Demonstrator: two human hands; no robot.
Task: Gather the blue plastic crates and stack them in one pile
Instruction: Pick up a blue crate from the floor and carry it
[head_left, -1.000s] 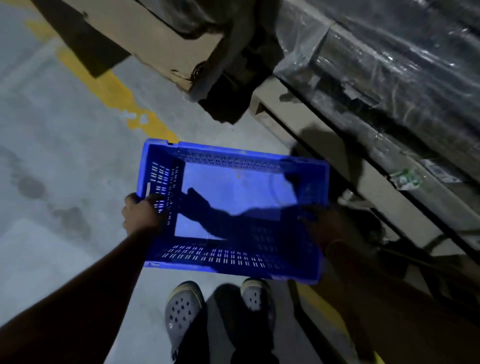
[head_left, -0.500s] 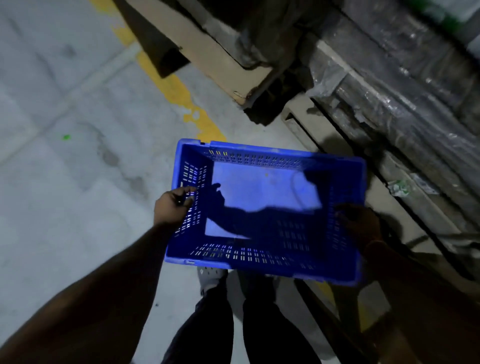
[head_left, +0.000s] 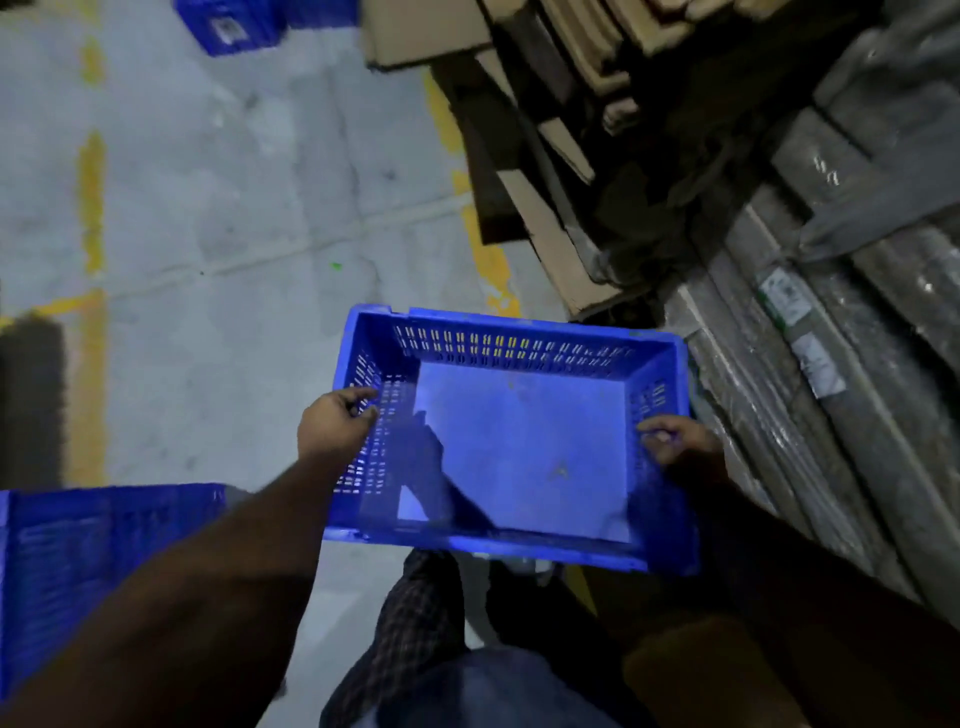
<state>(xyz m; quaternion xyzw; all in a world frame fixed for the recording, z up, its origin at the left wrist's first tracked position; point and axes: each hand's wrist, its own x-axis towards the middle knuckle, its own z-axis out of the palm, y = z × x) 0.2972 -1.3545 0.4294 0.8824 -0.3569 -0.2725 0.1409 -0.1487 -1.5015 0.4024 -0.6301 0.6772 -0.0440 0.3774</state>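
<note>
Between both hands: empty blue perforated plastic crate (head_left: 519, 441), carried above the grey concrete floor (head_left: 208, 208).
Left hand (head_left: 332, 423): fingers (head_left: 363, 395) curled over its left wall.
Right hand (head_left: 680, 441): fingers (head_left: 657, 428) gripping its right wall.
Left of left fingers: second blue crate (head_left: 78, 561).

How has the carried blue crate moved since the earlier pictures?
Yes. The crate, held by both hands, has been carried forward along the yellow floor line, past the cardboard sheets.

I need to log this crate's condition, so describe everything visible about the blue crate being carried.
The blue crate looks like moulded plastic: rectangular, open-topped, with a solid floor, slotted vent walls and a thick rim. It is empty and held roughly level above the concrete floor, in front of the legs. The left hand grips the left wall and the right hand grips the right wall.
</note>
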